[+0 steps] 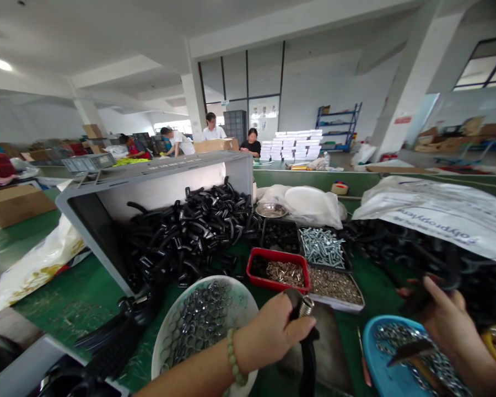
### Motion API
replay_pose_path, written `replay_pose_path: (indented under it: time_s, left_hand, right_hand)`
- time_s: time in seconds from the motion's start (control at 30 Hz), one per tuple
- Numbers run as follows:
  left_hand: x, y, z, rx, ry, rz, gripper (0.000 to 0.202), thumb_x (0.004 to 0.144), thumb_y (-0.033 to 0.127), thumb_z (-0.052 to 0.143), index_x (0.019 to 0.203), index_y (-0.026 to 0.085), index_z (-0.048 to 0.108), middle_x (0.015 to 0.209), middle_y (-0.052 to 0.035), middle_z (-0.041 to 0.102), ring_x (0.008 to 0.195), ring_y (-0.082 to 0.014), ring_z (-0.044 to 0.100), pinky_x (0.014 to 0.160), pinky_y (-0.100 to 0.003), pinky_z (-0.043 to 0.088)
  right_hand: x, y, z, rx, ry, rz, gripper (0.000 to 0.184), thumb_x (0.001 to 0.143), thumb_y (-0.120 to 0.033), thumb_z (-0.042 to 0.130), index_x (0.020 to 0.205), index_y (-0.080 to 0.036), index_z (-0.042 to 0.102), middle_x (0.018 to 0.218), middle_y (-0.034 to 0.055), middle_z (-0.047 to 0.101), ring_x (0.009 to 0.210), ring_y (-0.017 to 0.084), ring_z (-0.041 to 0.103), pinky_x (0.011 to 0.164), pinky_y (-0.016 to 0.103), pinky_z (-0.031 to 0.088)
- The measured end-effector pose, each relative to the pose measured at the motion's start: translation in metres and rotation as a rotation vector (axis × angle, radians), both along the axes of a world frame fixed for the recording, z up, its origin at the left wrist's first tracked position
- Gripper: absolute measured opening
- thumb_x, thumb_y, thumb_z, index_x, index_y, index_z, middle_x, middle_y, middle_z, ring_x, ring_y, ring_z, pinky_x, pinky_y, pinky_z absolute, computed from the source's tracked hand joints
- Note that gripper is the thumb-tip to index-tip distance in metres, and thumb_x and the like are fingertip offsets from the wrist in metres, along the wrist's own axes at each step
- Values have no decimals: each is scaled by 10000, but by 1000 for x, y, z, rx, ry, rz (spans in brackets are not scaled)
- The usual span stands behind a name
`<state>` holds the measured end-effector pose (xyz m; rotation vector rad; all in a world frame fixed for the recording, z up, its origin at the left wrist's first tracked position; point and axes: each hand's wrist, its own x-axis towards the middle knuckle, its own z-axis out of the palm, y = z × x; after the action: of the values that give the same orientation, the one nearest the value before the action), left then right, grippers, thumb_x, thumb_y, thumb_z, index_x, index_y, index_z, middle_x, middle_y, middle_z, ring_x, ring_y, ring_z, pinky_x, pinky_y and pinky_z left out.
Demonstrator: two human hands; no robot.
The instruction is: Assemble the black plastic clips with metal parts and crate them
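My left hand point(268, 333), with a beaded bracelet at the wrist, is closed around a black handle-like part point(308, 364). A shiny ribbed metal end point(306, 305) sticks up from the grip, above a dark flat plate point(333, 347). On the right, my right hand point(446, 317) is closed on a dark curved part point(417, 300), partly blurred, beside a heap of black parts point(400, 253). Below that hand stands a blue bowl point(370, 344) of small metal pieces, with a hammer point(413, 353) lying across it. Left of my left forearm is a white bowl point(161, 336) holding metal rings.
A tipped grey crate point(95, 248) spills black curved parts point(198, 226). A red tray point(254, 278) of small metal pieces, a tray of screws point(322, 246) and a white tray point(347, 306) stand mid-table. A printed plastic bag point(442, 212) covers the right heap. Several people work behind.
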<state>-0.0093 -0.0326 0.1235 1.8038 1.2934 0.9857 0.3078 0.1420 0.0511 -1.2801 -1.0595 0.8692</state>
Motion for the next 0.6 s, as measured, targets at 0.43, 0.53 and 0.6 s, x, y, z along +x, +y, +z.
replay_pose_path:
  time_s: [0.43,0.53,0.6]
  left_hand:
    - [10,-8,-10,-78,49,-89,239,869,380,504,950,175,594,907,-42,636,822,-189,551,778,-282,413]
    - [11,-6,-21,-107,40,-117,261,870,393,494,968,180,608,925,-55,651,840,-209,565,803,-314,428]
    - [12,-7,-26,-110,25,-120,257,860,397,507,962,187,616,905,-54,656,852,-218,573,812,-323,436]
  right_hand:
    - [-111,-159,38,-201,4,653,412,805,-634,462,738,-228,492,671,6,536,471,140,523,414,284,467]
    - [-123,-163,42,-288,38,688,403,820,-584,487,674,-209,464,634,-20,482,470,124,517,385,249,453]
    - [-125,-163,41,-290,29,656,407,835,-583,461,673,-209,462,620,-29,459,442,109,477,343,232,402]
